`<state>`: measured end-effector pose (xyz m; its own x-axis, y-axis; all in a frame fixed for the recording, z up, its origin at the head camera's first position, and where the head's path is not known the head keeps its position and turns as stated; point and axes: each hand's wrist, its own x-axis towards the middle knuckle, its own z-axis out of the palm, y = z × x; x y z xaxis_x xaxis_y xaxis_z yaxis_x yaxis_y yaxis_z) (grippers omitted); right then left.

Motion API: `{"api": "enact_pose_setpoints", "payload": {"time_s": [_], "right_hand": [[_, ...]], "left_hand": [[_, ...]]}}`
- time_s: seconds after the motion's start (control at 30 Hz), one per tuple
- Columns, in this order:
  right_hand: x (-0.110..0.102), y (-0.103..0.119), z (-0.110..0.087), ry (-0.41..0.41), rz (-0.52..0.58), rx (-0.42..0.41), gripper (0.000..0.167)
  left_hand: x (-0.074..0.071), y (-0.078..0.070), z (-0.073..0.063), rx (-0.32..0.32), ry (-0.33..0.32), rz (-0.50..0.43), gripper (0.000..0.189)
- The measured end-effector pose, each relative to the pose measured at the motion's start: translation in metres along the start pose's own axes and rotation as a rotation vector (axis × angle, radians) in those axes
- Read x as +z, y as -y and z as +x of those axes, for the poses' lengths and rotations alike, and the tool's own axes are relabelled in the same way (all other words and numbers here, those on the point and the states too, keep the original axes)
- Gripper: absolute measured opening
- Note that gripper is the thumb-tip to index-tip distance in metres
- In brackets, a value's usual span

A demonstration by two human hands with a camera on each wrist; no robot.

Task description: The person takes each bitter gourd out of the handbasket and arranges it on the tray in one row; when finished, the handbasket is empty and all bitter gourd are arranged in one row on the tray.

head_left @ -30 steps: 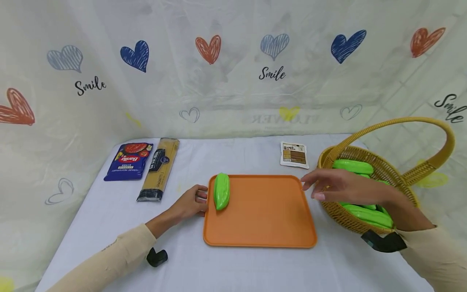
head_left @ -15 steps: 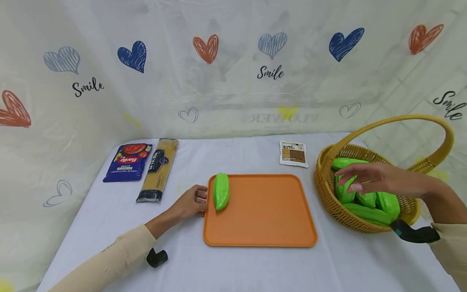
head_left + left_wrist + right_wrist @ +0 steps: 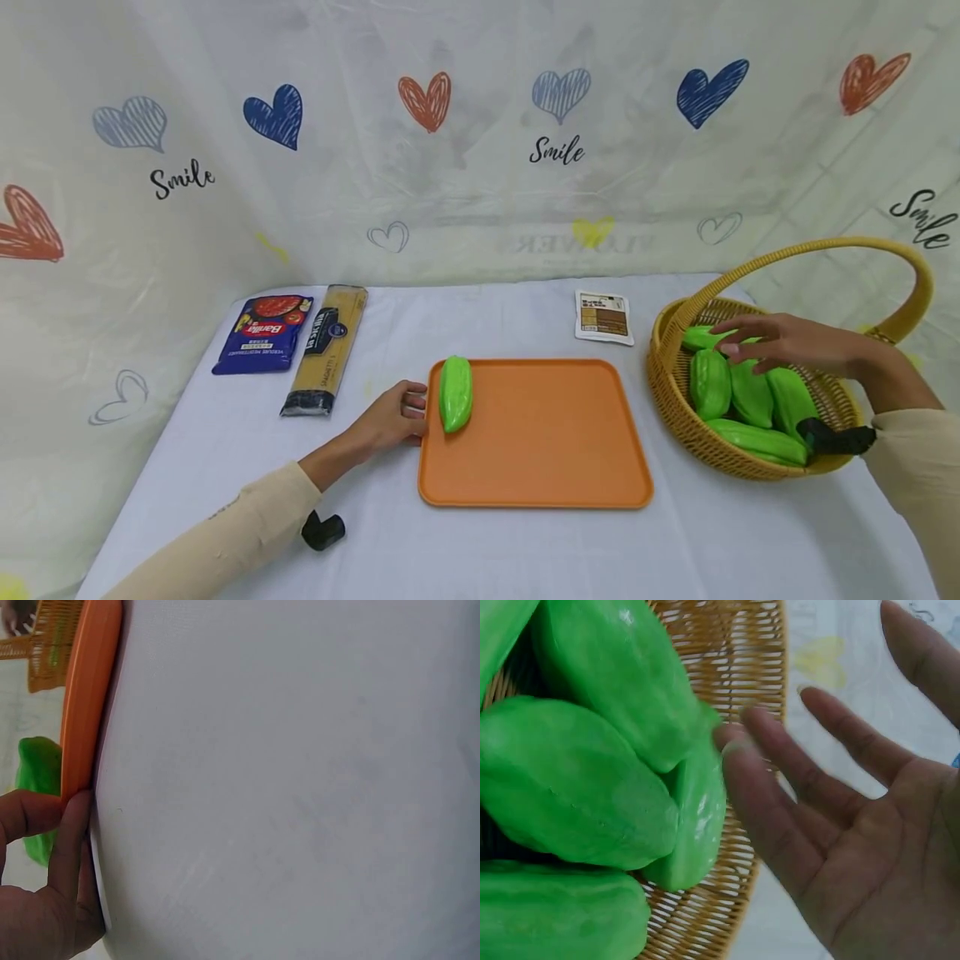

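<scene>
An orange tray lies in the middle of the table in the head view. On its left side rests one glossy green, oblong, ridged fruit. My left hand pinches the tray's left rim; the left wrist view shows thumb and fingers meeting at that edge. To the right, a wicker basket holds several green fruits of the same kind. Over the basket hovers my right hand, its fingers spread and holding nothing. In the right wrist view its fingertips come close beside the fruits.
At the back left lie a blue Barilla pouch and a spaghetti packet. A small white-and-brown sachet is behind the tray. The basket's tall handle arches above its right side.
My right hand has moved right from the tray's edge to over the basket, then slightly toward its back. The left hand, tray and fruit on it stay put.
</scene>
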<state>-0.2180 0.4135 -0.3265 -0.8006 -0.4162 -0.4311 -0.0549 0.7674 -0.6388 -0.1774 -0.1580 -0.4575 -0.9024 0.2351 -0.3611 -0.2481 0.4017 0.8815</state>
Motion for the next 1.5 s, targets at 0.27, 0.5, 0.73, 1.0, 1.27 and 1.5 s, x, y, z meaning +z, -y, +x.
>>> {"api": "enact_pose_setpoints", "payload": {"time_s": [0.27, 0.5, 0.73, 1.0, 1.27, 1.5], "right_hand": [[0.001, -0.012, 0.013, -0.009, 0.013, 0.028, 0.063], [0.005, -0.013, 0.024, -0.007, 0.033, 0.009, 0.063], [0.009, -0.014, 0.031, -0.006, 0.015, -0.014, 0.060], [0.013, -0.010, 0.037, -0.023, 0.021, -0.041, 0.065], [0.016, -0.014, 0.041, -0.028, 0.054, -0.050, 0.070], [0.020, -0.013, 0.044, -0.011, 0.023, -0.035, 0.075]], "left_hand": [[0.000, -0.001, 0.000, -0.003, -0.007, 0.000, 0.067], [0.000, 0.000, 0.000, -0.009, -0.009, -0.001, 0.067], [0.000, 0.001, 0.001, -0.011, -0.003, 0.003, 0.067], [-0.001, -0.001, 0.001, -0.018, -0.011, 0.009, 0.067], [0.000, -0.001, 0.001, -0.010, -0.002, -0.004, 0.068], [0.000, -0.002, 0.000, -0.012, -0.004, 0.003, 0.067]]}}
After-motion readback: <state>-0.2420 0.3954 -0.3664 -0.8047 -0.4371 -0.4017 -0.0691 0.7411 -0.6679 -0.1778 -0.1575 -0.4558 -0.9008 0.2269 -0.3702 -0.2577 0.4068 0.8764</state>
